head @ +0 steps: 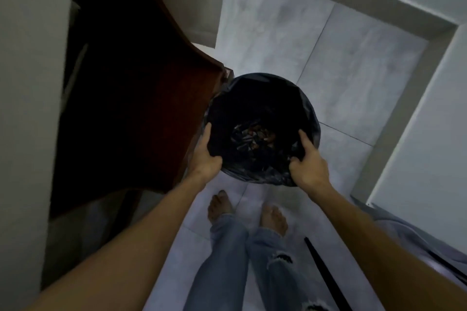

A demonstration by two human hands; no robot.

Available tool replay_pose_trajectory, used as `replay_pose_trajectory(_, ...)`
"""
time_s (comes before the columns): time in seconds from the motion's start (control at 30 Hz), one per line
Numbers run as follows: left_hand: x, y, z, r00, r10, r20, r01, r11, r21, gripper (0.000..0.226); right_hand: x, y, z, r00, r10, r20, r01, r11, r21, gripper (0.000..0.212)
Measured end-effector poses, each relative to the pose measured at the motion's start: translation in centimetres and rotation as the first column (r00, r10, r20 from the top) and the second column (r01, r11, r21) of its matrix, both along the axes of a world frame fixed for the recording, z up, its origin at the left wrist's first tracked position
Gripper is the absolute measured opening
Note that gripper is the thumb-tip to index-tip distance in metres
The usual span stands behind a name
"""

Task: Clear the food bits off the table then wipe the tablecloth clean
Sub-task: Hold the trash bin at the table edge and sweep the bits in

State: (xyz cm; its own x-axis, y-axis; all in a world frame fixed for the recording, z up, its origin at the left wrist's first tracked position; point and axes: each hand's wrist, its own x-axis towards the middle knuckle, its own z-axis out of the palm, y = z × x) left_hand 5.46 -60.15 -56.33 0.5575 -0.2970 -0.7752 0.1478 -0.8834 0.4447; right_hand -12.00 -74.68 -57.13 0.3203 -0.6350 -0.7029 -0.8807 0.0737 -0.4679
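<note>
A round waste bin lined with a black plastic bag [257, 98] stands or hangs over the pale tiled floor in front of me. Food scraps and bits of litter [255, 135] lie at its bottom. My left hand [206, 156] grips the bin's near left rim, fingers curled over the bag. On the near right rim my right hand [309, 163] holds the bag the same way. I cannot tell whether the bin rests on the floor or is lifted. No table or tablecloth is in view.
A dark brown wooden door [131, 98] stands open at the left, its edge touching the bin. Grey floor tiles [341, 63] run ahead to a corner of white walls. My bare feet [249, 212] stand just behind the bin. A thin black rod [326, 275] lies at lower right.
</note>
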Motion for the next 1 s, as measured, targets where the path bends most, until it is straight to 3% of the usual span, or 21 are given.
replay_pose_trajectory(0.23,2.0,-1.6,-5.0,0.994,0.072,0.081,-0.074,0.997,0.017,0.092,3.0,-1.4,-5.3,0.992,-0.113,0.048,0.113,0.993,-0.014,0.075)
replay_pose_trajectory(0.4,1.9,-2.9,-6.8,0.990,0.041,0.135,-0.040,0.999,-0.008,0.093,4.2,-2.9,-7.2,0.979,-0.184,0.082,0.192,0.976,-0.099,0.075)
replay_pose_trajectory(0.57,1.9,-3.2,-6.5,0.992,0.074,0.107,-0.074,0.997,-0.004,0.097,4.8,-4.1,-8.2,0.986,-0.107,0.132,0.120,0.988,-0.099,0.064)
replay_pose_trajectory(0.73,1.2,-2.6,-0.5,0.991,0.019,0.133,-0.011,0.998,-0.065,0.095,3.3,-2.2,-4.5,0.987,0.087,0.136,-0.060,0.979,-0.194,0.058)
replay_pose_trajectory(0.87,0.7,-2.7,7.4,0.993,0.019,0.118,-0.005,0.993,-0.117,0.092,2.9,-1.1,4.0,0.979,0.043,0.201,0.001,0.977,-0.212,0.061)
replay_pose_trajectory(1.0,-0.4,-3.7,17.6,0.987,-0.002,0.161,0.031,0.983,-0.183,0.087,3.6,-0.1,14.5,0.952,-0.026,0.306,0.066,0.991,-0.120,0.065)
